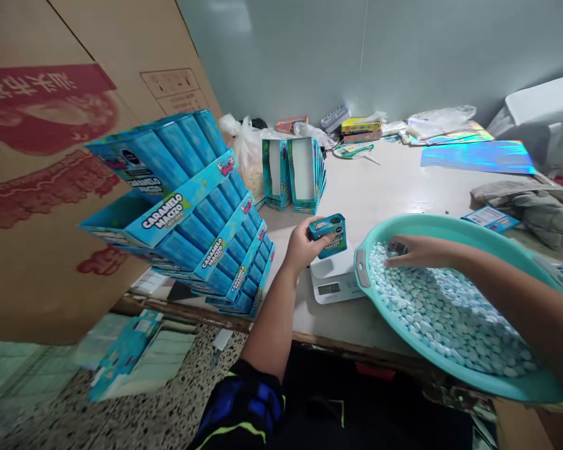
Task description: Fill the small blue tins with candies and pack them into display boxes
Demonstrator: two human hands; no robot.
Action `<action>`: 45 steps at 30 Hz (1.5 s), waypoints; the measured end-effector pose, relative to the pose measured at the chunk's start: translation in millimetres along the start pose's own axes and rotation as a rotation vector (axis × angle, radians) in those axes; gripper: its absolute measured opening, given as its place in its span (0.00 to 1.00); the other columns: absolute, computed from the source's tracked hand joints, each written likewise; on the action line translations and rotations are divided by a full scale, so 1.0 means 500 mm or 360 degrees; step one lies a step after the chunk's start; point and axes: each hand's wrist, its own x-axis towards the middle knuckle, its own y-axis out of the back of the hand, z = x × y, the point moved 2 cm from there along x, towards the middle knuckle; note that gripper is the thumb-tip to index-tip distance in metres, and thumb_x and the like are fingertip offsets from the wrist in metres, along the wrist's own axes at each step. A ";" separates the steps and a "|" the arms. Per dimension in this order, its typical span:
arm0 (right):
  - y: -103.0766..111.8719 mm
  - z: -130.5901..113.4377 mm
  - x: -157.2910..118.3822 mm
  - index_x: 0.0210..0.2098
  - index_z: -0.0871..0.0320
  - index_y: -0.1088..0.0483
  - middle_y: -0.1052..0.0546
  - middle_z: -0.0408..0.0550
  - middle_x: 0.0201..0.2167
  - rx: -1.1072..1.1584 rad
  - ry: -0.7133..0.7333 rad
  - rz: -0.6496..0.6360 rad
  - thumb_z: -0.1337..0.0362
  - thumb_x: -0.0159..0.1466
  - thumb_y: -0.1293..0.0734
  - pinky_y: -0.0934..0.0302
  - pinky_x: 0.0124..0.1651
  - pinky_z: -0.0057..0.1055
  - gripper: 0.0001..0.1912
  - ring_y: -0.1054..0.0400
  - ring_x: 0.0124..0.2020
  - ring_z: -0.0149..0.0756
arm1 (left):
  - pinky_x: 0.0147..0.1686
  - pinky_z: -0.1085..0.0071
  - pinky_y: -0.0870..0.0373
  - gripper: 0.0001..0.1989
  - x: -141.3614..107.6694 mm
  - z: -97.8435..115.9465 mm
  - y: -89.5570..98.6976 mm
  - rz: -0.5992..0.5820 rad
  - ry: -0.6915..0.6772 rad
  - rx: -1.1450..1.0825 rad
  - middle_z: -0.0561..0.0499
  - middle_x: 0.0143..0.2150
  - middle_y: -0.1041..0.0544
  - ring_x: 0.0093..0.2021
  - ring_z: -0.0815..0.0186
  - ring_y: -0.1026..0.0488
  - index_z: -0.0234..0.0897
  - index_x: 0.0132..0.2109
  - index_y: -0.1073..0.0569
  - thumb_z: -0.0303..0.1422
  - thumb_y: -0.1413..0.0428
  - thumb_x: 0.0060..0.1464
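Observation:
My left hand point(303, 245) is closed around a small blue candy box point(333, 237), holding it tilted above a white kitchen scale point(331, 289). Inside a turquoise oval tub point(406, 322), my right hand point(406, 251) has its fingers curled at the surface of many pale blue and white candies point(431, 306). Something small and dark, perhaps see-through, shows at those fingertips; its kind I cannot make out. To the left of my left hand rises a stack of blue display trays point(206, 231) printed "Caramelo Macizo".
Upright blue open-front cartons point(303, 175) stand behind the scale. A large brown cardboard box point(51, 250) fills the left side. Shiny holographic sheets point(478, 157), plastic bags point(246, 147) and small boxes point(360, 128) lie along the wall. Grey cloth point(535, 209) lies beyond the tub.

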 end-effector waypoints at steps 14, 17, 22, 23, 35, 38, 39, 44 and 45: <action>0.019 -0.009 -0.030 0.38 0.55 0.24 0.22 0.46 0.32 -0.0193 0.0126 0.0102 0.63 0.63 0.31 0.44 0.32 0.35 0.05 0.31 0.31 0.38 | 0.59 0.61 0.28 0.37 0.017 -0.008 0.034 0.0221 -0.0024 -0.0393 0.40 0.55 0.20 0.58 0.55 0.23 0.39 0.53 0.25 0.66 0.44 0.54; 0.023 -0.008 -0.032 0.38 0.56 0.23 0.22 0.46 0.33 -0.0224 0.0098 0.0169 0.68 0.63 0.32 0.42 0.34 0.34 0.06 0.31 0.32 0.37 | 0.54 0.63 0.25 0.36 0.020 -0.009 0.038 0.0408 -0.0024 -0.0422 0.41 0.51 0.18 0.55 0.55 0.21 0.39 0.50 0.23 0.66 0.45 0.53; 0.039 -0.004 -0.037 0.38 0.57 0.23 0.21 0.46 0.33 -0.0203 0.0094 0.0253 0.72 0.62 0.32 0.42 0.34 0.33 0.08 0.32 0.32 0.35 | 0.50 0.65 0.23 0.35 0.025 -0.013 0.038 0.0540 0.0052 -0.0364 0.42 0.47 0.18 0.52 0.56 0.20 0.39 0.46 0.23 0.67 0.47 0.54; 0.043 -0.003 -0.039 0.38 0.57 0.22 0.21 0.46 0.34 -0.0198 0.0095 0.0274 0.71 0.62 0.32 0.42 0.34 0.34 0.07 0.32 0.32 0.35 | 0.49 0.65 0.23 0.35 0.026 -0.014 0.038 0.0556 0.0069 -0.0361 0.42 0.46 0.18 0.51 0.56 0.20 0.39 0.45 0.23 0.67 0.48 0.55; 0.064 0.003 -0.049 0.38 0.56 0.22 0.20 0.48 0.35 -0.0104 0.0117 0.0597 0.69 0.64 0.30 0.38 0.37 0.35 0.04 0.30 0.33 0.36 | 0.44 0.65 0.23 0.34 0.032 -0.019 0.039 0.0641 0.0179 -0.0392 0.42 0.42 0.18 0.45 0.57 0.19 0.38 0.41 0.22 0.66 0.49 0.57; 0.064 -0.001 -0.048 0.37 0.56 0.22 0.20 0.48 0.35 -0.0130 0.0124 0.0621 0.70 0.64 0.30 0.38 0.39 0.35 0.04 0.29 0.34 0.36 | 0.43 0.66 0.23 0.34 0.032 -0.020 0.041 0.0653 0.0192 -0.0410 0.43 0.42 0.17 0.44 0.59 0.19 0.38 0.41 0.22 0.66 0.48 0.56; 0.063 -0.002 -0.048 0.37 0.56 0.22 0.20 0.48 0.35 -0.0138 0.0124 0.0619 0.70 0.64 0.30 0.38 0.39 0.35 0.04 0.29 0.34 0.36 | 0.43 0.67 0.23 0.34 0.032 -0.020 0.041 0.0649 0.0200 -0.0413 0.43 0.42 0.17 0.44 0.59 0.19 0.38 0.40 0.22 0.67 0.47 0.55; 0.054 -0.007 -0.044 0.38 0.56 0.22 0.19 0.49 0.38 -0.0165 0.0127 0.0542 0.70 0.65 0.31 0.38 0.39 0.33 0.05 0.28 0.37 0.38 | 0.43 0.66 0.23 0.33 0.027 -0.017 0.038 0.0560 0.0183 -0.0369 0.43 0.43 0.17 0.44 0.59 0.19 0.39 0.40 0.22 0.67 0.47 0.55; 0.052 -0.007 -0.044 0.38 0.56 0.22 0.19 0.49 0.38 -0.0171 0.0133 0.0521 0.70 0.65 0.31 0.38 0.38 0.33 0.05 0.28 0.36 0.38 | 0.44 0.66 0.23 0.33 0.027 -0.017 0.037 0.0542 0.0172 -0.0365 0.43 0.42 0.17 0.45 0.58 0.19 0.39 0.40 0.22 0.66 0.47 0.56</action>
